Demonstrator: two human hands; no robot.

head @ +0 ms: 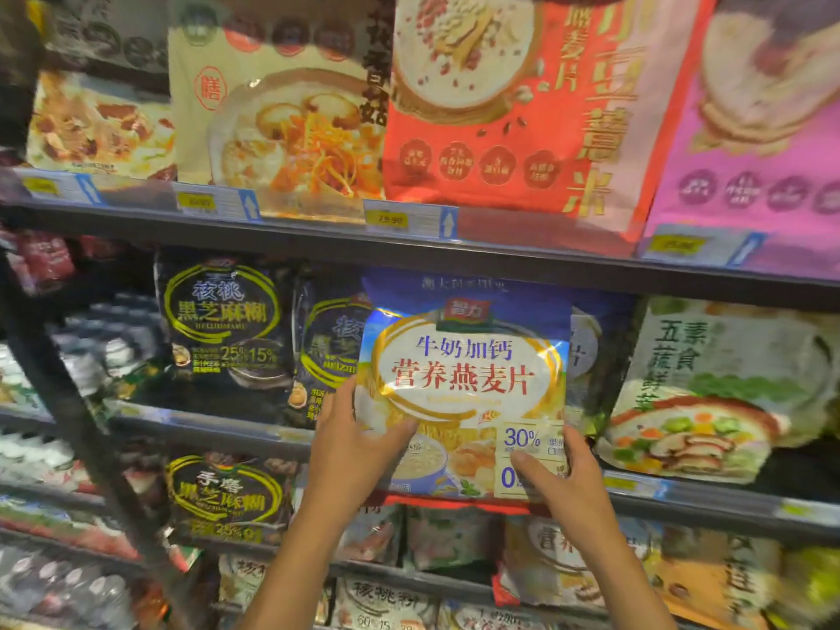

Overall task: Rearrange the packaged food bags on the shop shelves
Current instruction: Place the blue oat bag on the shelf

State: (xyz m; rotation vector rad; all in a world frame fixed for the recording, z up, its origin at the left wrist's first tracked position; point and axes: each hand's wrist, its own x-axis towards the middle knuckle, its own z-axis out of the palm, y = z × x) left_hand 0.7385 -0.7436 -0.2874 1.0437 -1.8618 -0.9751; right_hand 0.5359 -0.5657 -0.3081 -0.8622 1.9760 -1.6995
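While each hand clasps a lower corner, left hand (350, 441) and right hand (561, 477) hold the oatmeal bag (463, 393) upright.

Lighting: bright, even, from above; white glare on glossy oat bag (463, 384). Shade beneath shelf (409, 247) edges. Sharpness: centre legible; left edge and top corners smeared, blocky. Wide-angle bowing along shelf lines.

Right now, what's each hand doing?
Left hand: holding the oatmeal bag at its lower left.
Right hand: holding the same bag's lower right corner.
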